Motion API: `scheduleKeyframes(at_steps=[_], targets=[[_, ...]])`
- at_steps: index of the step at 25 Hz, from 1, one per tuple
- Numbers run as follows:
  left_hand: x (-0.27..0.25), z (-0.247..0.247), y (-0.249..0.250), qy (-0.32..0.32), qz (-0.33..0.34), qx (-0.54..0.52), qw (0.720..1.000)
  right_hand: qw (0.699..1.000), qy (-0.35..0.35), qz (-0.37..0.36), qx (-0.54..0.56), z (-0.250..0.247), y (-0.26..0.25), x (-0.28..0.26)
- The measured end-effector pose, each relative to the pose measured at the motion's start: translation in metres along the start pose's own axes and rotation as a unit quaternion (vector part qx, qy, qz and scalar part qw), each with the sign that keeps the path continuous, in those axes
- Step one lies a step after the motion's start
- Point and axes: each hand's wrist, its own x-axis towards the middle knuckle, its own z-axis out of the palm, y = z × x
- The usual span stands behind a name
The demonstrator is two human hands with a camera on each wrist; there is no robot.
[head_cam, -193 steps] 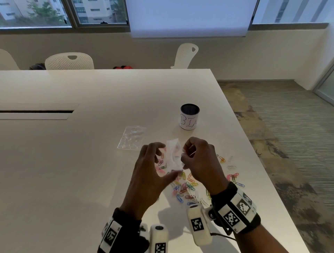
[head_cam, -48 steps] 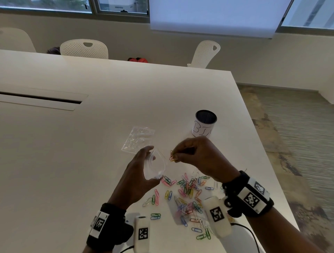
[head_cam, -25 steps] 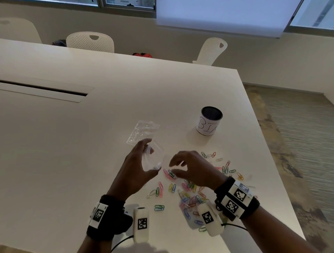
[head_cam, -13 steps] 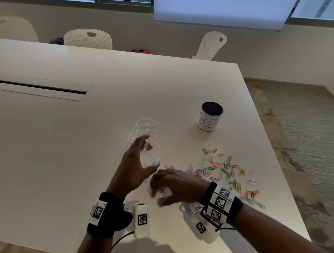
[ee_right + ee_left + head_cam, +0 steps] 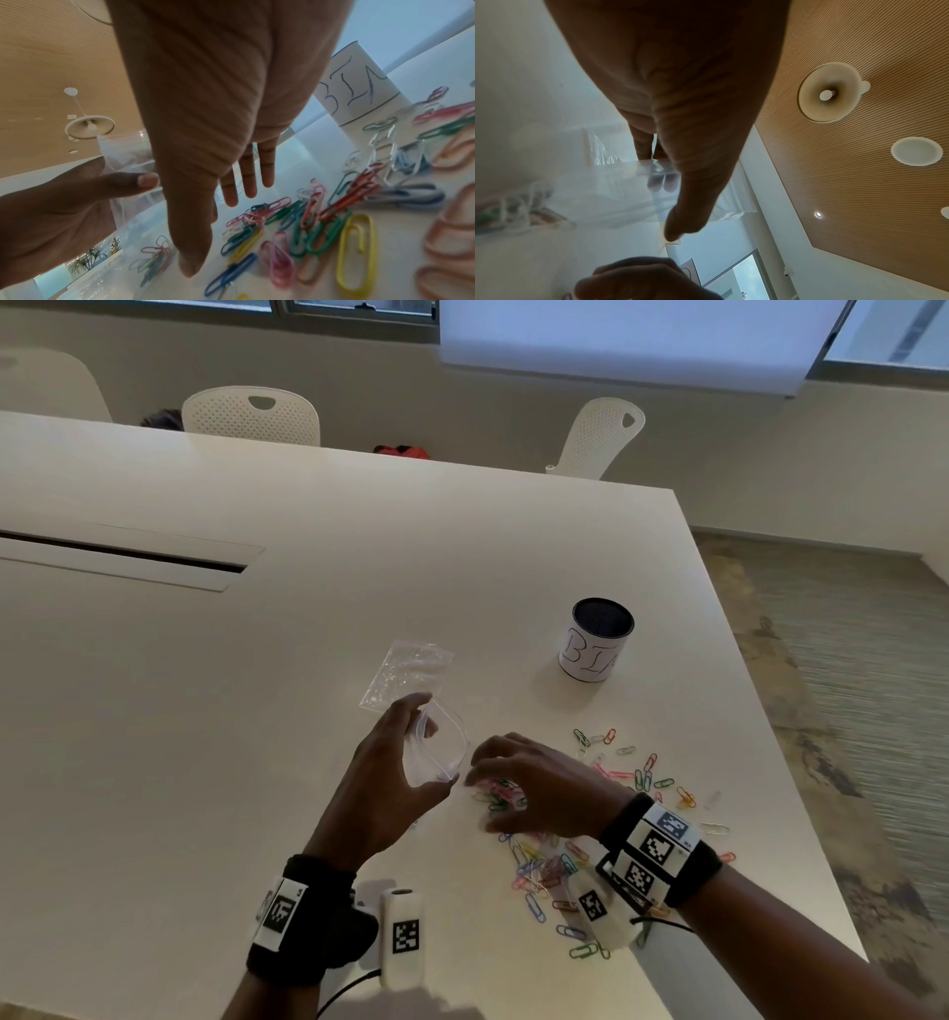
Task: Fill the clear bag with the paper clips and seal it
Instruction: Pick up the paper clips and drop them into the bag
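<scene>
My left hand [image 5: 436, 744] holds a small clear bag [image 5: 441, 757] above the table, its mouth held open between thumb and fingers. The left wrist view shows the bag [image 5: 608, 188] hanging below the thumb. A few clips show through the bag's bottom [image 5: 154, 255] in the right wrist view. My right hand [image 5: 480, 793] hovers just right of the bag with its fingers spread over a heap of coloured paper clips [image 5: 500, 796]; it holds nothing. In the right wrist view its fingers [image 5: 246, 182] are straight above the clips [image 5: 321, 213]. More clips [image 5: 631, 773] lie scattered to the right.
A second clear bag [image 5: 405, 672] lies flat behind my left hand. A white cup marked BIN [image 5: 595, 639] stands at the back right of the clips. The table's right edge [image 5: 801, 814] runs close to the outer clips. A cable slot [image 5: 123, 554] lies far left.
My right hand has moved from the clips nearest me to the heap right beside the bag. The left hand still holds the bag open in the same place.
</scene>
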Motion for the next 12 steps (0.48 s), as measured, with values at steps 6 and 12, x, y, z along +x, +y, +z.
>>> scheduleKeyframes(at_steps=[6,12], targets=[[0.002,0.003,0.001,-0.006,-0.002,0.005,1.0,0.999,-0.009,-0.023,-0.029,0.002,0.0,-0.003],[0.003,0.007,0.005,-0.012,-0.002,-0.005,1.0,0.994,-0.04,0.036,-0.095,0.0,-0.001,-0.021]])
